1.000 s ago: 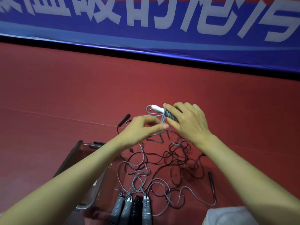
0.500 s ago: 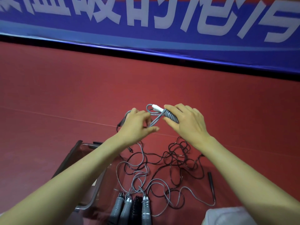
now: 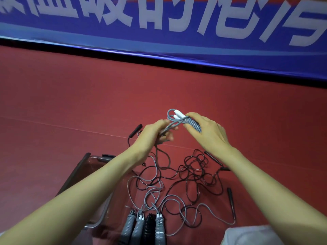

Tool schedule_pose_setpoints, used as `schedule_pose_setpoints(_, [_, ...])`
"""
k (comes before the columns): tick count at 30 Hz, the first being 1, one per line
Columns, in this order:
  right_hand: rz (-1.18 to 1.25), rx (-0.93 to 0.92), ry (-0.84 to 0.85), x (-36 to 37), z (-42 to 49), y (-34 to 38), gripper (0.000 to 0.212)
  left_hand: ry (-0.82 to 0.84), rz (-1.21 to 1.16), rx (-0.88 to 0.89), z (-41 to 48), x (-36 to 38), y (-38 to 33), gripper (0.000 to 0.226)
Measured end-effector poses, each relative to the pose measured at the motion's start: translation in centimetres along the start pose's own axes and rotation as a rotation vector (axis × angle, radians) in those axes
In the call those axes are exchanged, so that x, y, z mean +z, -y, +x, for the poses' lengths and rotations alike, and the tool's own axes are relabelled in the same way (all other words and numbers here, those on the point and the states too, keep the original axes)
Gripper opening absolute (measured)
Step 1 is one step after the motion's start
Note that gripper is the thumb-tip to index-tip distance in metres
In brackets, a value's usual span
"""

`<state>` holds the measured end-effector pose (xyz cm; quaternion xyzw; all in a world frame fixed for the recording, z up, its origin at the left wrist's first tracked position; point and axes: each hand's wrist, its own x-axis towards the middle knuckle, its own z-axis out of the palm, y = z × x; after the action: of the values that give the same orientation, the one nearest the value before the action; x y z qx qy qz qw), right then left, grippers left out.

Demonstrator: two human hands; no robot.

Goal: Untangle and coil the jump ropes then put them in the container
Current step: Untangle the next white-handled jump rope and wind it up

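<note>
Pinching grey rope (image 3: 174, 125), left fingers (image 3: 160, 125) face handles (image 3: 195, 125) in right fingers (image 3: 193, 115).

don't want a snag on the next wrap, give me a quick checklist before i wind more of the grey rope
1. Right hand grips the wound grey bundle: ok.
2. Left hand pinches the loose grey cord: ok.
3. Grey cord free of the black rope on the floor: not ok, they cross in the pile.
4. Container close by: ok, it sits under the left forearm.
5. Room left in the container: cannot tell, the arm hides most of it.
</note>
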<state>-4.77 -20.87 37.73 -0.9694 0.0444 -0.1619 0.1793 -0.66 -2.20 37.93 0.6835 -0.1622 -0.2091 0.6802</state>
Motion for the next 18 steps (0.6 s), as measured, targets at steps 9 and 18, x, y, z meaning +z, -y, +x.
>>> schedule_pose_setpoints(9, [0.798, 0.159, 0.165, -0.9, 0.9, 1.3, 0.032, -0.263, 0.874, 0.586, -0.1, -0.3, 2.4, 0.027])
schedule_pose_setpoints(18, [1.049, 0.229, 0.488, -1.5, -0.1, 2.9, 0.05, -0.092, 0.925, 0.712, 1.1, -1.9, 4.2, 0.042])
